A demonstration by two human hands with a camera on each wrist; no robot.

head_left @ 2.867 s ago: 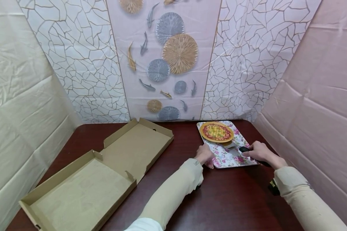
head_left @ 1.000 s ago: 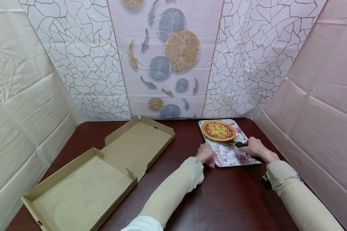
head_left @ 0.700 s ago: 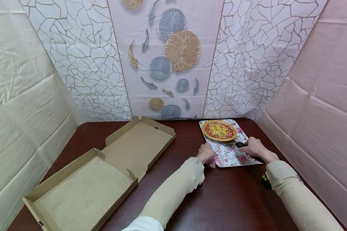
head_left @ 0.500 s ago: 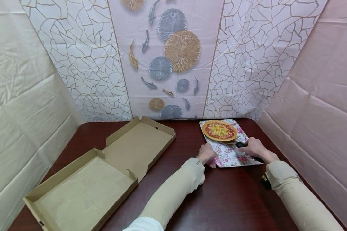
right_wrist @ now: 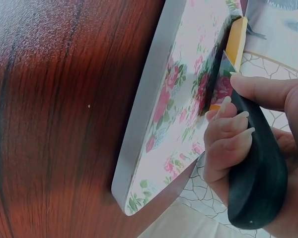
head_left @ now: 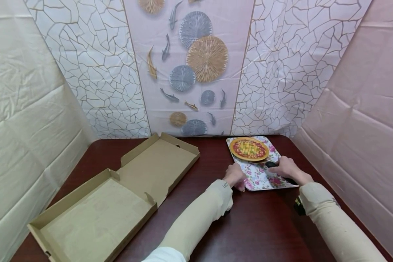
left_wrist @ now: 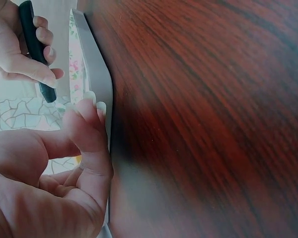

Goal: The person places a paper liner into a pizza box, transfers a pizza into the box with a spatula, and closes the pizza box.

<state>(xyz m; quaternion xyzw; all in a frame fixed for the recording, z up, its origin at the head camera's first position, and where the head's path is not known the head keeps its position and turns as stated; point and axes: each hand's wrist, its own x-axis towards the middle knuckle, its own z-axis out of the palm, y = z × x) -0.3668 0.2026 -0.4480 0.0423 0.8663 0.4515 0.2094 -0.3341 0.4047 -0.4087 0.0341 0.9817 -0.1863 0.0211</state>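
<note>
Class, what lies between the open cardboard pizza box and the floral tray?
The head view shows a bare stretch of reddish-brown tabletop, with the left hand at its near end, touching the edge of the floral tray.

A cloth-walled booth (head_left: 363, 131) — creased pale sheets (head_left: 23, 120) at both sides, a fish-patterned backdrop (head_left: 199, 87) behind a reddish-brown table (head_left: 258, 229).

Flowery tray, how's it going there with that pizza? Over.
Left hand holding tray by its left edge. Right hand gripping black-handled tool, blade at near edge of pizza. Pizza over tray's far half. Nothing seen in the blade's way.
</note>
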